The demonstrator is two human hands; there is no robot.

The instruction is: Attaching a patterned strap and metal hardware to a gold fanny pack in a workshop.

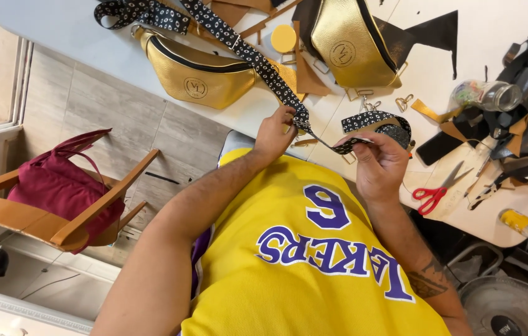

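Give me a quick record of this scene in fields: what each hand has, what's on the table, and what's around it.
Left hand: pinches the black-and-white patterned strap
Right hand: grips the strap's folded end at a loop
Table: two gold waist bags, one under the strap, the other farther right
Tools: red-handled scissors, clear jar
Beside the table: wooden chair holding a dark red bag

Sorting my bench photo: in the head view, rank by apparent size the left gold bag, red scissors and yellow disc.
1. Left gold bag
2. Red scissors
3. Yellow disc
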